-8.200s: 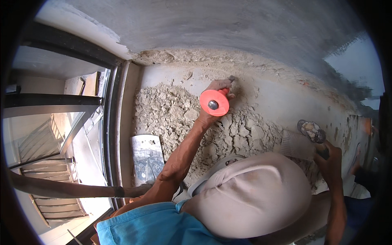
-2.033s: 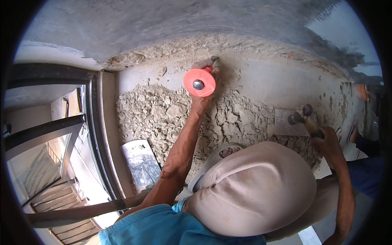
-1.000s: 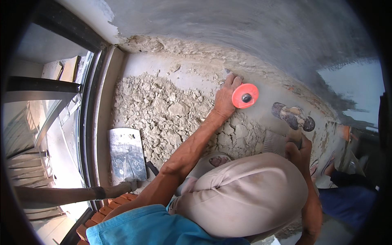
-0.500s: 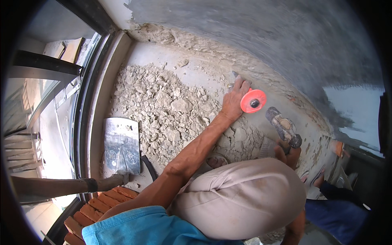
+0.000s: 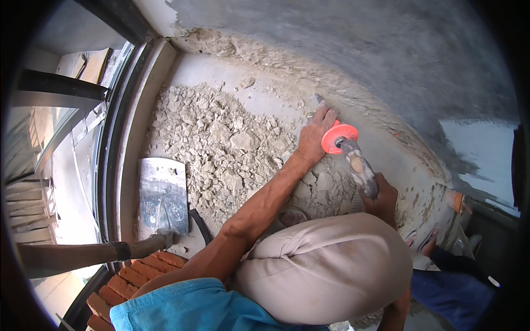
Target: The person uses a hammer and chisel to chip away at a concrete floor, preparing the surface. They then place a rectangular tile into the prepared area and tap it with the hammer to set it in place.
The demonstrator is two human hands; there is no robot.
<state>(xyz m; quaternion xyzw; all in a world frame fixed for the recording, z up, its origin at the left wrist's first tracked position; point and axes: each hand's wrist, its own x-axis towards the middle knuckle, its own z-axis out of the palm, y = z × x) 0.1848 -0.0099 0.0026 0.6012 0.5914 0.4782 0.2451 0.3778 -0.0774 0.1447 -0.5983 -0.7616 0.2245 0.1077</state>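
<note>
My left hand is wrapped round a chisel with a round orange-red hand guard. The chisel's grey tip points at the chipped, rough strip along the foot of the wall. In my right hand is a short-handled hammer, its handle mostly hidden by the fingers. The hammer's head meets the butt end of the chisel, by the guard. Beneath my left forearm lies a heap of broken plaster and rubble.
At the left, a flat metal blade on a long wooden handle lies near the window frame. A black curved strip and red bricks are close by. Another person's dark blue clothing shows at the lower right.
The hammer has swung up and left from beside the chisel onto its butt end, with my right hand following. My left hand and the chisel have barely moved.
</note>
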